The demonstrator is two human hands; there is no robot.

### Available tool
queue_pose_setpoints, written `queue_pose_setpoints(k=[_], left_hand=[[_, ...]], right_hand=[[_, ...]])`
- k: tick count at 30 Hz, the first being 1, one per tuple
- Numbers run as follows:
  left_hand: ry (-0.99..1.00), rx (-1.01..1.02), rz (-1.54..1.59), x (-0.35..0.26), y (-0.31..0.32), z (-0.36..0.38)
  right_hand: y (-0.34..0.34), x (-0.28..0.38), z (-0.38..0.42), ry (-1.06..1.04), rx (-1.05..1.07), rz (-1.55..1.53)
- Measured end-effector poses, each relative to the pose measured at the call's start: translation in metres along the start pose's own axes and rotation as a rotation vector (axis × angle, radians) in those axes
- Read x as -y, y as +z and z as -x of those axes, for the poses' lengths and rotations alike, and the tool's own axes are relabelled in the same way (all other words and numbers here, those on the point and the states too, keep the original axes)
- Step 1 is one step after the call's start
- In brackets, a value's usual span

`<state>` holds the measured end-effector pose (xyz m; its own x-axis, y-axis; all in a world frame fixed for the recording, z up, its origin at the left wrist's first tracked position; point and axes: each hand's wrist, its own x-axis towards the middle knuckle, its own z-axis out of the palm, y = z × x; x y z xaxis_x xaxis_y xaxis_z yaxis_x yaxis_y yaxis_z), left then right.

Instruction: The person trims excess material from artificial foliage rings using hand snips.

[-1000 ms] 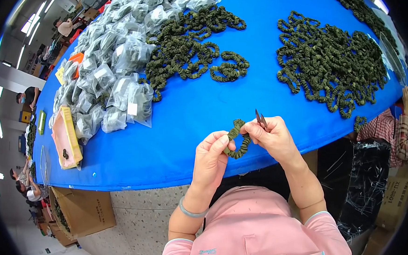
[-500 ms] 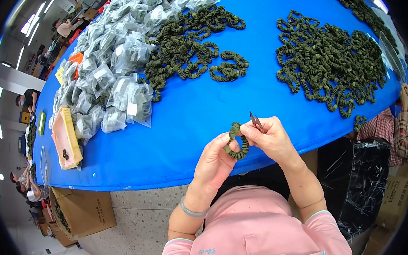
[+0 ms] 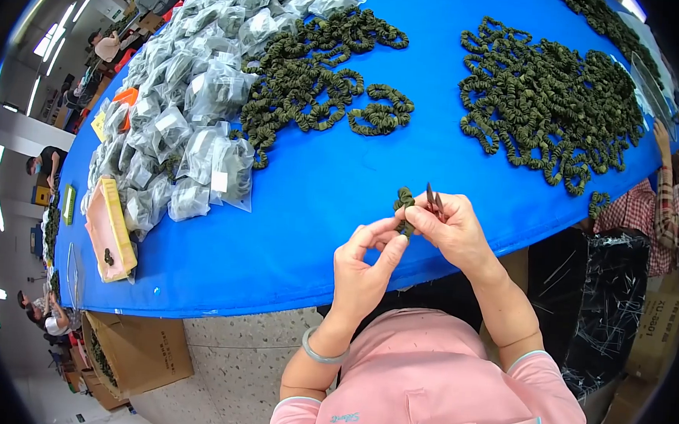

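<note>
Above the near edge of the table, a dark green ruched scrunchie (image 3: 405, 198) is held between my two hands, now seen nearly edge-on. My left hand (image 3: 364, 272) pinches its lower part between thumb and fingers. My right hand (image 3: 456, 233) is closed, with its thumb and forefinger on the scrunchie's side. Small dark thread snips (image 3: 432, 199) are also tucked in the right hand, blades pointing up and away from the scrunchie. Beyond my hands lie a loose heap of green scrunchies (image 3: 308, 90) and, to the right, a larger heap of scrunchies (image 3: 548, 100).
Many clear bags (image 3: 199, 87) of green items cover the left of the blue table (image 3: 314, 241). A yellow-and-pink tray (image 3: 113, 233) sits near the left edge. Below stand a cardboard box (image 3: 152, 352) and a black-wrapped box (image 3: 606, 306). A co-worker's checked sleeve (image 3: 668, 213) is at the right.
The scrunchie has turned from showing its open ring to edge-on. My left hand has shifted its grip, thumb now raised against it. At the right, the co-worker's hands have reached up onto the table.
</note>
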<state>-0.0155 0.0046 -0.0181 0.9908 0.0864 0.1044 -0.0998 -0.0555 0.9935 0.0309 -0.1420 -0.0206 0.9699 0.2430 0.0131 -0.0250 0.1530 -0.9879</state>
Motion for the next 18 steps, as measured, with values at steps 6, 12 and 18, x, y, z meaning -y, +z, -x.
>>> queue_pose_setpoints(k=[6, 12, 18], left_hand=[[-0.183, 0.054, 0.168, 0.007, -0.008, -0.001], [-0.094, -0.087, 0.052, 0.009, -0.009, -0.002], [-0.007, -0.097, -0.014, 0.007, -0.007, -0.003]], right_hand=[[0.003, 0.000, 0.007, 0.073, 0.004, -0.199], [0.001, 0.004, 0.015, -0.217, -0.130, 0.264], [-0.006, -0.002, 0.018, -0.394, -0.125, 0.554]])
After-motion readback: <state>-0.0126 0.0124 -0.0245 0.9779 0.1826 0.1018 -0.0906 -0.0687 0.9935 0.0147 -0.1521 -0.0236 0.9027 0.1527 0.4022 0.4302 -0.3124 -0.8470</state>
